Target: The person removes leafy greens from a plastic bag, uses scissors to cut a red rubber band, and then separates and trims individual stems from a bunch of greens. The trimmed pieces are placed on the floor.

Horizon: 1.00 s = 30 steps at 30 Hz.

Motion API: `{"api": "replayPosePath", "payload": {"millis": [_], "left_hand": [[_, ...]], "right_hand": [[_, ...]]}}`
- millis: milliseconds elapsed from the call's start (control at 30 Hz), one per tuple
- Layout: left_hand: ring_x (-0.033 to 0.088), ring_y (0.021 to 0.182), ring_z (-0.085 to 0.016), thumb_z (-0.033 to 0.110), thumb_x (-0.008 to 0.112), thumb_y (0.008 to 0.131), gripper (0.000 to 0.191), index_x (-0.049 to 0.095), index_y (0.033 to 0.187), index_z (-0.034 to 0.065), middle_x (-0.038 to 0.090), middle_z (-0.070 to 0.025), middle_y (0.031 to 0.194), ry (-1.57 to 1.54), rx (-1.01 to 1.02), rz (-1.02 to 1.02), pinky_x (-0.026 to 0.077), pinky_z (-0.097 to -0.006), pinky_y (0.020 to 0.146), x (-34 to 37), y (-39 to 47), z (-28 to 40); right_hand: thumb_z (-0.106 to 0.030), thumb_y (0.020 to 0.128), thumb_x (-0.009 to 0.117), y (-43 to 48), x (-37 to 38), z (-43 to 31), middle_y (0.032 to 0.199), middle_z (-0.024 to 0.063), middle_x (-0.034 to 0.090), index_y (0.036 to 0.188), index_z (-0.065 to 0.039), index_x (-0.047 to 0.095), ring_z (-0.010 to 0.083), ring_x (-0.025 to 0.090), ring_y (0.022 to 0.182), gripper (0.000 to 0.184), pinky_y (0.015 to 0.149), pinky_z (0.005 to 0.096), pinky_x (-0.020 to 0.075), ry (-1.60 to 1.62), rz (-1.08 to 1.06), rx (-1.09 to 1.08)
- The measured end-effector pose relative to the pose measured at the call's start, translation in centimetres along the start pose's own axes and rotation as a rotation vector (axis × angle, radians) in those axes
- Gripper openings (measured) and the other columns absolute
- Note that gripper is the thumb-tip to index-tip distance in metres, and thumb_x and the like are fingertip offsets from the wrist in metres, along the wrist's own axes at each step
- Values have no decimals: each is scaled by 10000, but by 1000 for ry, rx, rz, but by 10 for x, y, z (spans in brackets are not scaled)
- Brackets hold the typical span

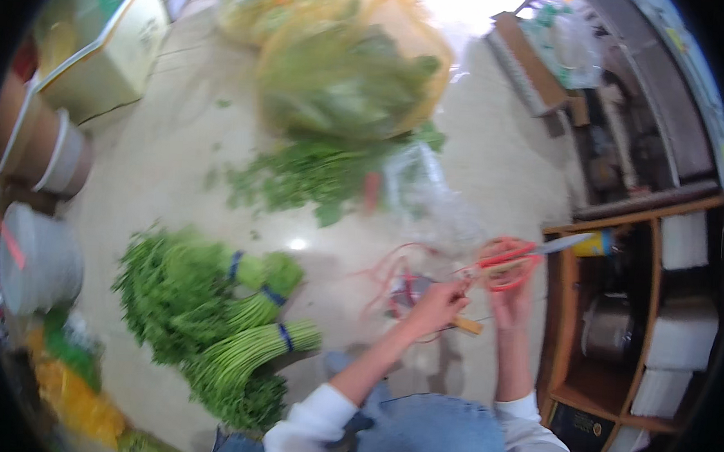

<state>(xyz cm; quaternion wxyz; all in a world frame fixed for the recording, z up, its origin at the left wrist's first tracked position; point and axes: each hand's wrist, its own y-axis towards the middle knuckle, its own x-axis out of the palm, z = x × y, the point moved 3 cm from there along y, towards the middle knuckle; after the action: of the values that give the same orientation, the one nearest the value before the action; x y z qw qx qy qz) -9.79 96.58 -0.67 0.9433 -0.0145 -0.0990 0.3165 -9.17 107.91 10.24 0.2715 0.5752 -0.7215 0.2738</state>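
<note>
Scissors with red handles (507, 258) are in my right hand (510, 295), their blades pointing to the right. My left hand (438, 310) pinches a thin red string beside them, its fingers close to the handles. Loose red strings (390, 276) lie on the floor past my left hand, around a small grey and red item too blurred to name. A short yellowish stick (467, 325) shows by my left hand. To the left lie several bundles of leafy greens (210, 316) with dark blue bands around their stems.
Large yellowish plastic bags of greens (351, 78) stand ahead, with loose greens (303, 168) and a clear plastic bag (420, 174) before them. Tubs and a bucket (40, 264) line the left side. A wooden shelf unit (643, 314) and a cardboard box (527, 63) are at the right.
</note>
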Motion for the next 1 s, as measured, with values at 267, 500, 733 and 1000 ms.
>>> {"api": "replayPosePath", "payload": {"millis": [267, 500, 733, 1000], "left_hand": [[542, 1117, -376, 94, 609, 819, 409, 552, 1217, 19, 568, -215, 1212, 731, 22, 356, 504, -448, 830, -47, -71, 1], [598, 952, -290, 373, 700, 779, 401, 633, 946, 15, 620, -146, 968, 1336, -783, 593, 482, -429, 841, -161, -193, 35], [591, 946, -277, 424, 786, 666, 495, 629, 938, 41, 627, -125, 938, 1463, -805, 633, 390, -441, 940, -183, -201, -9], [652, 930, -353, 330, 772, 691, 480, 654, 1005, -13, 672, -189, 967, 958, -604, 681, 509, -409, 877, -214, -221, 26]], "right_hand": [[-207, 889, 697, 40, -35, -91, 1113, 51, 522, 1204, -57, 496, 166, 531, 1036, 403, 951, 308, 448, -347, 105, -407], [-11, 792, 669, 34, -4, 10, 917, -12, 538, 1065, -76, 532, 85, 510, 780, 312, 708, 225, 435, -767, 271, -112], [39, 685, 731, -15, 28, 153, 865, 8, 553, 887, -27, 555, 121, 570, 829, 276, 708, 256, 463, -1113, -129, 165], [-71, 613, 830, -45, 45, 230, 1134, 129, 609, 959, -35, 577, 297, 570, 1012, 430, 881, 392, 456, -1061, -816, -104]]}}
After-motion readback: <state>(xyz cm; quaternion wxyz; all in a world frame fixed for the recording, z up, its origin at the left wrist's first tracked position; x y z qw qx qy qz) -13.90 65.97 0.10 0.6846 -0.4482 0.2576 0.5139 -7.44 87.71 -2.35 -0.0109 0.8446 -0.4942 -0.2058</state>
